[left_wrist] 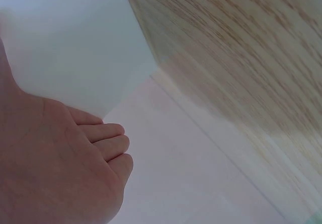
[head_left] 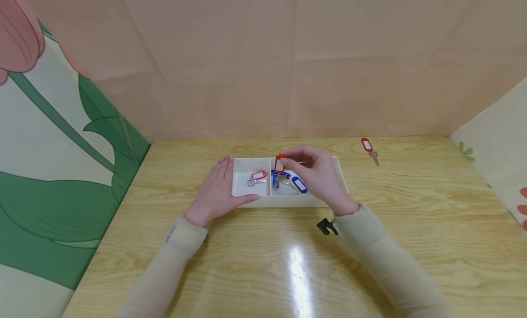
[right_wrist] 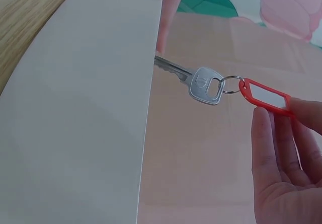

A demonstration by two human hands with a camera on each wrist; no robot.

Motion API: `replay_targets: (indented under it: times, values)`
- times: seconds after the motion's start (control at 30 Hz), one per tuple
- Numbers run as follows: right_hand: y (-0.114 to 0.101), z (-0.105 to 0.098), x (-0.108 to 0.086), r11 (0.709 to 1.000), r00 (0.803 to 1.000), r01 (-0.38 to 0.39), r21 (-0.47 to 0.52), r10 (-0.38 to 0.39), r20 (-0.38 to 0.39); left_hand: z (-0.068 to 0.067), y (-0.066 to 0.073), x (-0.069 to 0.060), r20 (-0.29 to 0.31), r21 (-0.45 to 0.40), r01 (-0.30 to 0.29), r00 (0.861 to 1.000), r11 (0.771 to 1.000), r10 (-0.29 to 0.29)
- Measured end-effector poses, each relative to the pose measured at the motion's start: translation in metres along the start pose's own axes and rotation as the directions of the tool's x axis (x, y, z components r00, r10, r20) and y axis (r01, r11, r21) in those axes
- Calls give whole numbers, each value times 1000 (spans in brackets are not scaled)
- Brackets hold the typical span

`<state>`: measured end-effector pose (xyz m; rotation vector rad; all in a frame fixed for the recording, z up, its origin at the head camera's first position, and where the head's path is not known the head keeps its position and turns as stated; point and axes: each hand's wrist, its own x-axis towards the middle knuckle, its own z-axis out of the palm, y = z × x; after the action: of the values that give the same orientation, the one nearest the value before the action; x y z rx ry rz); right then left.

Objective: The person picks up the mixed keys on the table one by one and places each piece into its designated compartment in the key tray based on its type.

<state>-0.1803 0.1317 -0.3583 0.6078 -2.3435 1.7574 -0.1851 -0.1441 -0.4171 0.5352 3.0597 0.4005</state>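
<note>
A white two-compartment box (head_left: pixel 288 202) sits on the table. My left hand (head_left: pixel 216 192) rests against its left end, fingers straight, thumb along the front wall. My right hand (head_left: pixel 323 178) pinches a red key tag (right_wrist: pixel 266 98) between thumb and fingers over the right compartment. From the tag's ring hangs a silver key (right_wrist: pixel 204 85), its tip hidden behind the box wall in the right wrist view. A key with a red tag (head_left: pixel 258 175) lies in the left compartment. Blue-tagged keys, one with its tag (head_left: pixel 299 185) face up, lie in the right compartment, partly covered by my hand.
Behind and right of the box, another key with a red tag (head_left: pixel 367 145) lies on the wooden table (head_left: pixel 247 263). A pinkish-brown wall panel (head_left: pixel 230 80) rises along the back edge. Patterned panels stand at both sides.
</note>
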Motion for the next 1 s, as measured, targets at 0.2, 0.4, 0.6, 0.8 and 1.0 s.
replay_targets:
  times: [0.2, 0.4, 0.6, 0.8, 1.0]
  values:
    - [0, 5, 2, 999, 1000, 15, 36, -15, -6, 1, 0, 0, 8, 5, 4, 1000, 1000, -4]
    - [-3, 9, 3, 999, 1000, 8, 48, -8, -6, 2, 0, 1, 19, 22, 8, 1000, 1000, -9]
    - [-8, 11, 5, 998, 1000, -16, 55, 16, -5, 2, 0, 1, 10, 21, -1, 1000, 1000, 1]
    - [-8, 15, 9, 998, 1000, -6, 59, 7, -19, 2, -1, 1, 22, 27, 14, 1000, 1000, -15]
    - [-7, 19, 14, 998, 999, -16, 67, 18, -32, 2, 0, 2, 15, 23, 8, 1000, 1000, -8]
